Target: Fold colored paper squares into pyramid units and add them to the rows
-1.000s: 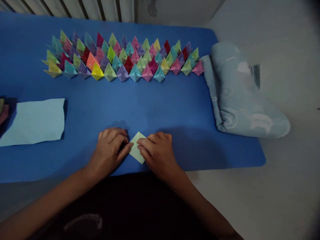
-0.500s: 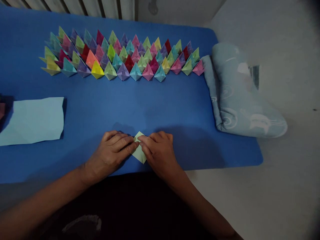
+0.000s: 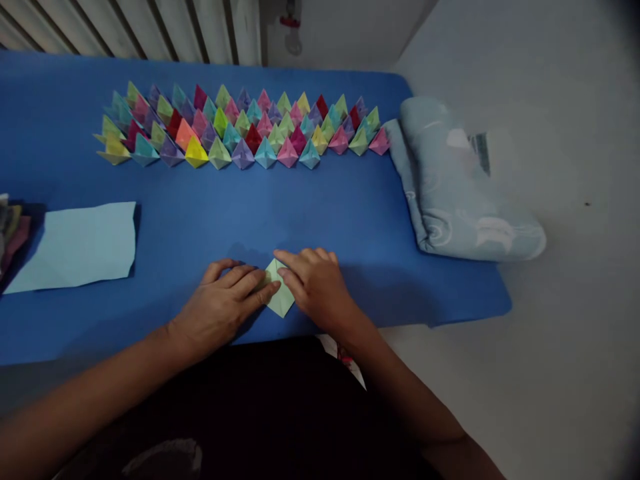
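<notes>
A small light green folded paper [image 3: 281, 301], diamond-shaped with a crease down its middle, lies flat on the blue surface near its front edge. My left hand [image 3: 227, 297] holds down its left side, the thumb stretched across the paper and the index finger at its left edge. At the upper right, my right hand [image 3: 315, 283] has its thumb on the paper and its index finger reaching past the top corner. My fingers cover parts of both side edges.
Rows of colourful folded paper boats [image 3: 243, 155] stand along the back of the blue surface [image 3: 345, 207]. A light blue sheet [image 3: 93, 243] lies at left beside a partly visible coloured stack [image 3: 15, 233]. A folded grey-blue blanket [image 3: 450, 187] sits at right. Behind is a ribbed radiator [image 3: 165, 30].
My right index finger has moved up from the paper's middle to beyond its top corner. My left hand stays on the left side. The camera view has shifted slightly.
</notes>
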`<state>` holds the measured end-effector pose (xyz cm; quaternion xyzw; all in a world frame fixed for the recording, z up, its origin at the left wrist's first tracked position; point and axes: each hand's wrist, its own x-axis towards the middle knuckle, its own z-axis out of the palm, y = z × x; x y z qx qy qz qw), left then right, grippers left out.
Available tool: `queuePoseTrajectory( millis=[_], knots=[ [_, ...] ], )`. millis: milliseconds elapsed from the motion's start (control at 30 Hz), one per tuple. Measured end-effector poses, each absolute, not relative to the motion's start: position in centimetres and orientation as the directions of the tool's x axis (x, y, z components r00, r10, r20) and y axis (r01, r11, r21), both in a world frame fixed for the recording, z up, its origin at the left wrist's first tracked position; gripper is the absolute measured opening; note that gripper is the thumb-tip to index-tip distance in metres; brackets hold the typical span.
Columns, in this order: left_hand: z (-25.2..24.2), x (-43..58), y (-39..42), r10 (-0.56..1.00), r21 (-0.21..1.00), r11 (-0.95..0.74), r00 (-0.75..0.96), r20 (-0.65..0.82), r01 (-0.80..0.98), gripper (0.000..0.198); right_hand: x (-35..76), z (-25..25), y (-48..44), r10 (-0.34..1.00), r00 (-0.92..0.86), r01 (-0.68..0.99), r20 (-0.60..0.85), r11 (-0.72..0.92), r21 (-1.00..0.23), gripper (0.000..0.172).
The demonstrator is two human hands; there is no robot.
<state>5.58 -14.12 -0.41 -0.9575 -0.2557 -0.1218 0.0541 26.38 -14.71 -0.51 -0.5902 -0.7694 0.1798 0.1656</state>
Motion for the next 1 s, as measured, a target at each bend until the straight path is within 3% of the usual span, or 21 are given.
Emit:
queuePoseTrajectory(
  millis=[133,300,500,700,833,933,1000],
  knots=[
    [0.1,6.1,-13.4,0.454,-0.014,-0.881,0.856,0.248,0.472,0.033,28.4,-0.5,-15.9,0.988,-0.068,0.745,0.139,0.144,-0.652,0.028],
    [0.4,6.7,-11.7,0.447,0.119,-0.894,0.875,0.184,0.432,0.029,29.6,-1.4,-18.0,0.970,-0.070,0.739,0.234,0.208,-0.641,0.020],
    [1.8,9.0,-8.2,0.444,0.207,-0.867,0.891,-0.090,0.453,0.011,29.7,-1.9,-18.4,0.958,-0.083,0.745,0.276,0.244,-0.621,0.019],
    [3.5,11.3,-6.3,0.553,0.237,-0.709,0.732,-0.399,0.665,0.034,29.9,-2.0,-18.5,0.949,-0.100,0.730,0.300,0.275,-0.626,0.020],
    [3.7,11.5,-6.3,0.601,0.253,-0.561,0.598,-0.531,0.788,0.019,29.9,-2.0,-18.4,0.952,-0.105,0.739,0.287,0.268,-0.617,0.020],
    [3.7,10.7,-6.6,0.624,0.362,-0.449,0.576,-0.528,0.817,0.014,29.9,-2.0,-18.4,0.953,-0.097,0.729,0.285,0.263,-0.631,0.020],
    [3.6,9.8,-7.0,0.667,0.512,-0.265,0.539,-0.514,0.817,0.019,29.9,-1.9,-18.5,0.953,-0.063,0.680,0.296,0.258,-0.686,0.019]
  ],
)
